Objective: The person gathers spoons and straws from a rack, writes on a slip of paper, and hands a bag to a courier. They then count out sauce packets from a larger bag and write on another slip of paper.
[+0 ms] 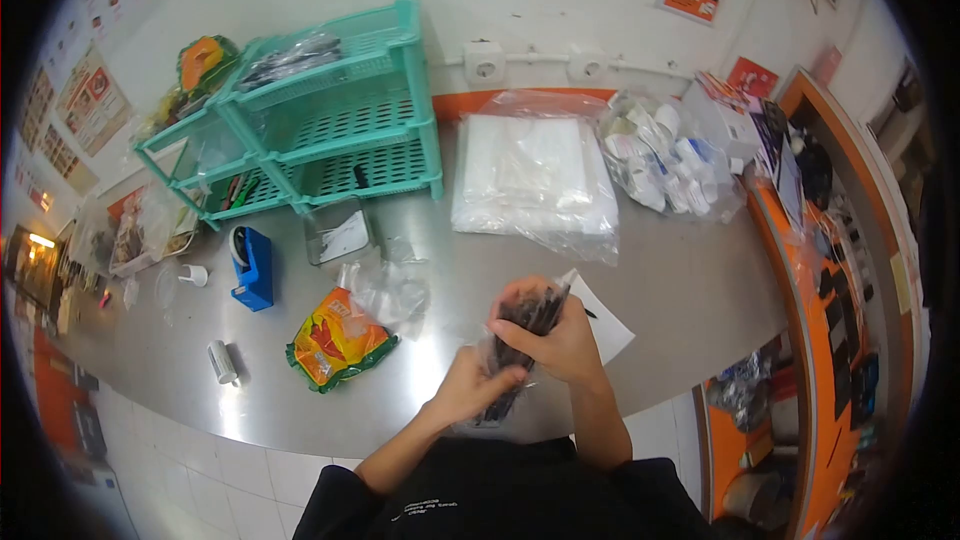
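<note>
Both hands grip a clear plastic bag of dark, slender pieces [528, 318] above the front of the steel table; I cannot make out what the pieces are. My left hand [470, 385] is closed around its lower end. Higher up, my right hand [560, 335] wraps the upper part, thumb across the front. Partly behind my right hand lies a sheet of white paper [603, 325] with a black pen [591, 314] on it. To the left of my hands are crumpled clear bags [385, 290] and an orange and green food packet [340, 340].
A green tiered rack [340, 125] stands at the back left, near a blue tape dispenser [254, 270], a small clear tray [340, 232] and a metallic cylinder [222, 363]. Wrapped white stacks [535, 175] and a bag of white items [665, 155] line the wall. Orange shelving [800, 340] borders the right.
</note>
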Motion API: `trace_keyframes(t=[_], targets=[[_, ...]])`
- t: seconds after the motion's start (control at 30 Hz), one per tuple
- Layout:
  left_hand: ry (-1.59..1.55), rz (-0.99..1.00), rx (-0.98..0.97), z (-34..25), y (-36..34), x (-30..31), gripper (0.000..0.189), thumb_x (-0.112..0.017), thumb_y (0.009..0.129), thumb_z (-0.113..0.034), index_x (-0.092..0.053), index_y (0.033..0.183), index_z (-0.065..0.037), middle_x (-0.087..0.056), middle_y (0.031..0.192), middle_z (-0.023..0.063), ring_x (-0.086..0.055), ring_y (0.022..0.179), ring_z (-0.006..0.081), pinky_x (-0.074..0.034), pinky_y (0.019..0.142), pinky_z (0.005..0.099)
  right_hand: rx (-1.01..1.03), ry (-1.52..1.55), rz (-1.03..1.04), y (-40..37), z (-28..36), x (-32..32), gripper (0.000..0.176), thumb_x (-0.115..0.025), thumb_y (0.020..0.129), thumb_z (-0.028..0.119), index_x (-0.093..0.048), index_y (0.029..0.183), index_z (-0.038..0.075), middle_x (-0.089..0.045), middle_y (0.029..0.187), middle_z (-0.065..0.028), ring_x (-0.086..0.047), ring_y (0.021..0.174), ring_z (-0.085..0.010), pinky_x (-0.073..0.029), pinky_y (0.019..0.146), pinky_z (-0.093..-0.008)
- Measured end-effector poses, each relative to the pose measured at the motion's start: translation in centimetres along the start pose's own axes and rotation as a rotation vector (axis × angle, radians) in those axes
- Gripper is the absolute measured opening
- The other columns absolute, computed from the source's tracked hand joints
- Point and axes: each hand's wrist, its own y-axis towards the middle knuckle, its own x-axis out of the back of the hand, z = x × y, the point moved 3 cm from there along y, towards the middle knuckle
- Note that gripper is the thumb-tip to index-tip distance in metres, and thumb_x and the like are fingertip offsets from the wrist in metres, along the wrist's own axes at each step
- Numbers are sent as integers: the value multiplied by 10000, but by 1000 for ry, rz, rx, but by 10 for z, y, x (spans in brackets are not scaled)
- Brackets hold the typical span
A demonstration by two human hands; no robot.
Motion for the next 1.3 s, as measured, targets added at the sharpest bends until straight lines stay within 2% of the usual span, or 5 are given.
trace_keyframes(t=[0.23,0.37,0.47,0.7,1.3], targets=[[201,16,116,3,5,18,389,-686,684,-154,-486,975,9,-577,838,96,-566,774,153,-453,663,289,315,-648,333,14,-17,-12,171,-661,644,59,-530,752,55,-440,1144,-125,-435,1002,-194,-349,801,-320],[194,-5,101,-8,19,42,387,-689,667,-122,-483,981,-26,-564,873,94,-567,781,176,-459,677,293,399,-577,299,15,-12,-3,567,-737,633,257,-432,1074,72,-373,1231,-150,-358,1123,-237,-322,850,-362],[795,-254,-549,-66,62,96,363,-722,541,-77,-535,851,-96,-568,867,54,-517,872,251,-374,792,357,368,-332,192,6,-8,22,683,-738,639,282,-342,1152,67,-403,1202,-150,-393,1094,-244,-341,834,-359],[883,-293,-1096,-136,137,168,283,-606,603,-10,-555,870,-88,-584,927,51,-501,887,263,-365,818,351,152,-210,36,-32,-47,76,501,-678,703,154,-385,1092,39,-522,1039,-126,-514,940,-210,-400,732,-310],[1618,154,-289,-111,313,266,562,-556,611,73,-462,1111,-164,-494,1059,160,-457,1020,347,-408,803,383,-128,-293,-316,-71,-96,115,264,-611,738,89,-509,966,6,-583,932,-88,-563,823,-142,-430,691,-254]])
